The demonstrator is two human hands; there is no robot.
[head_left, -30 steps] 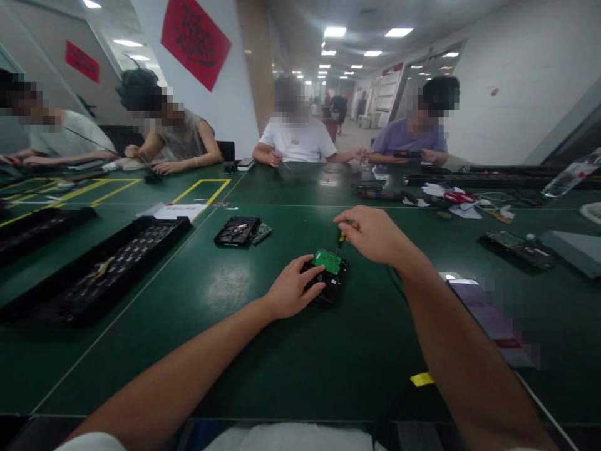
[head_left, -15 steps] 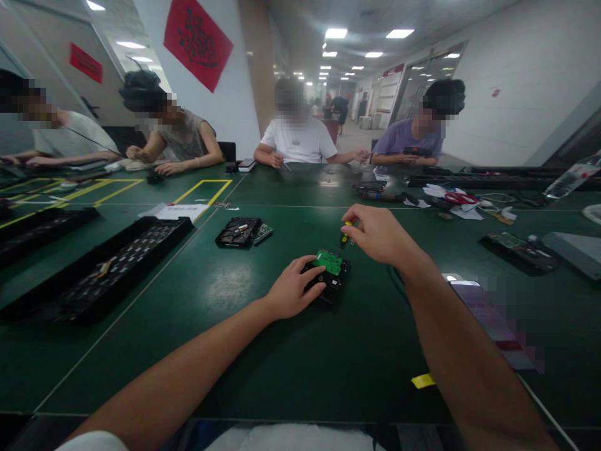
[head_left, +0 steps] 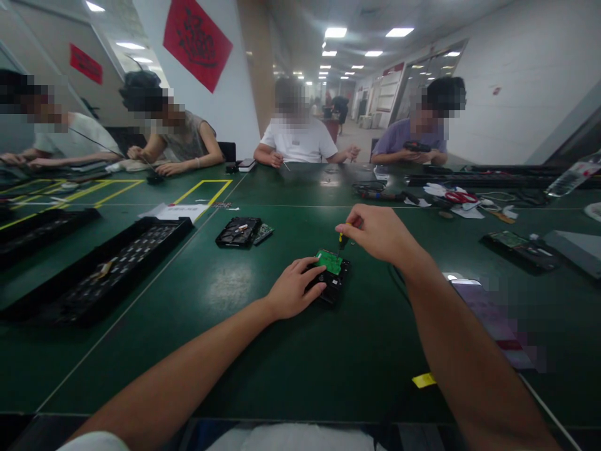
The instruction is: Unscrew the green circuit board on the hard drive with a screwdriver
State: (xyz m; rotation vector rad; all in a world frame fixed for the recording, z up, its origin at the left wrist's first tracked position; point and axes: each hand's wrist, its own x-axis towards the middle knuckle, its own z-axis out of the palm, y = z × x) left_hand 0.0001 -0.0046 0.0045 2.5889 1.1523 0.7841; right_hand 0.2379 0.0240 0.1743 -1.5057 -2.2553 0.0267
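A black hard drive (head_left: 334,283) with a green circuit board (head_left: 328,261) on top lies on the green table (head_left: 263,351) in front of me. My left hand (head_left: 293,291) rests on its near left side, fingers curled over the casing, pinning it down. My right hand (head_left: 382,233) is closed on a small screwdriver (head_left: 344,239) with a yellow and black handle. The screwdriver stands nearly upright, its tip on the far edge of the board.
Another opened drive (head_left: 238,231) with a loose board lies to the far left. Long black trays (head_left: 94,269) fill the left side. Boards and a grey case (head_left: 521,247) sit right; scissors, cables and tissue lie behind. A yellow tag (head_left: 424,379) lies near me. Several people work opposite.
My right hand has shifted slightly on the screwdriver handle, fingers turning it. My left hand and the drive stay put. The person at far right has raised a dark object.
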